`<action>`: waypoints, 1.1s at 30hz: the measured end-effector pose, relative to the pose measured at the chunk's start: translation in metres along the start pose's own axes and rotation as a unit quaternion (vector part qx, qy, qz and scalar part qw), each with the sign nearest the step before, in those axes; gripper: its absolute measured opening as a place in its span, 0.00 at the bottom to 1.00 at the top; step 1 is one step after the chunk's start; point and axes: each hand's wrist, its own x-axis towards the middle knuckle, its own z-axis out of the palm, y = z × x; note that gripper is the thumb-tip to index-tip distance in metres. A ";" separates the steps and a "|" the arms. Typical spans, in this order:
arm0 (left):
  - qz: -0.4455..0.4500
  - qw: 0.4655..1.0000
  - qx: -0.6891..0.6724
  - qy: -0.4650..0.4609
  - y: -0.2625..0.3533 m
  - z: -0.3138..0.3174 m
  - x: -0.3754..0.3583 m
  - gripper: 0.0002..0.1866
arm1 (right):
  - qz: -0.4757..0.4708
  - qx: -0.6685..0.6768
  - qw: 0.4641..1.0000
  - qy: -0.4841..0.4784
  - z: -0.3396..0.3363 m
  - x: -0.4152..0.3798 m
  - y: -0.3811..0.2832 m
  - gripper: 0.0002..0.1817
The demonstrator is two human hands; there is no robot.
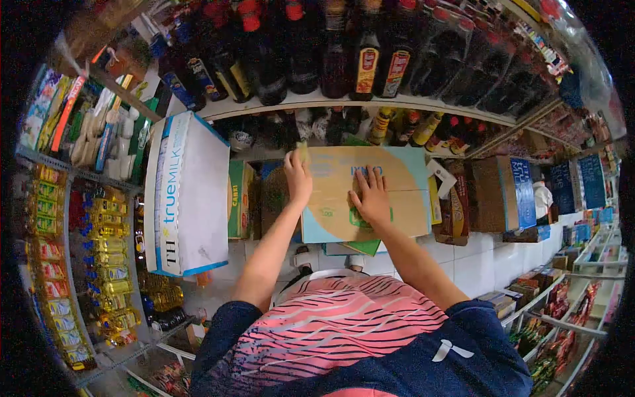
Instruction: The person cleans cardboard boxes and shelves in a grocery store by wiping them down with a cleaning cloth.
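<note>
In front of me lies a flat cardboard box (pixel 331 228), tan with light blue corners and print that reads upside down. At its far left corner, my left hand (pixel 298 180) is closed on a small yellowish piece that looks like a cloth (pixel 303 152); much of it is hidden by the fingers. My right hand (pixel 372 198) rests on the box top, fingers spread and nothing in them.
A white and blue milk carton box (pixel 198 198) stands at left, with a green and yellow box (pixel 239 198) beside it. Dark sauce bottles (pixel 304 53) line the shelf (pixel 278 108) ahead. Brown cartons (pixel 486 195) sit at right; oil bottles (pixel 109 258) fill the left rack.
</note>
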 end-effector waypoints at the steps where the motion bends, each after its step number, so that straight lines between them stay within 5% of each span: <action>1: 0.088 0.990 0.107 0.013 0.006 0.001 -0.007 0.22 | -0.004 -0.006 1.000 0.007 0.000 0.001 0.001 0.30; 3: 0.217 0.922 0.318 0.036 0.023 0.001 -0.019 0.21 | 0.001 -0.001 1.000 -0.001 0.000 0.001 0.002 0.31; 6: 0.227 0.892 0.387 -0.057 0.036 0.016 -0.026 0.21 | -0.001 0.009 1.000 -0.001 -0.003 0.001 0.000 0.32; 11: 0.309 0.894 0.293 -0.141 0.055 0.094 -0.053 0.24 | -0.011 0.019 0.998 0.057 -0.002 -0.004 0.018 0.28; 13: 0.296 0.881 0.306 -0.206 0.074 0.107 -0.052 0.26 | 0.105 0.081 0.991 0.021 -0.020 -0.018 0.030 0.27; 16: 0.368 0.876 0.252 -0.182 0.091 0.141 -0.063 0.24 | 0.211 0.035 0.974 0.072 -0.032 -0.056 0.070 0.30; 22: 0.349 0.875 0.141 -0.303 0.101 0.251 -0.084 0.22 | 0.225 -0.031 0.969 0.096 -0.024 -0.075 0.085 0.29; 23: 0.438 0.842 0.172 -0.263 0.085 0.263 -0.073 0.19 | 0.217 -0.019 0.970 0.110 -0.023 -0.076 0.086 0.30; 26: 0.413 0.828 0.340 -0.168 0.121 0.208 -0.074 0.17 | 0.203 -0.017 0.971 0.128 -0.029 -0.076 0.084 0.30; 28: 0.359 0.867 0.306 -0.160 0.086 0.191 -0.046 0.19 | 0.205 -0.018 0.969 0.135 -0.031 -0.076 0.083 0.29; 33: 0.301 0.839 0.444 -0.090 0.066 0.109 -0.018 0.24 | 0.199 -0.018 0.971 0.130 -0.032 -0.076 0.081 0.29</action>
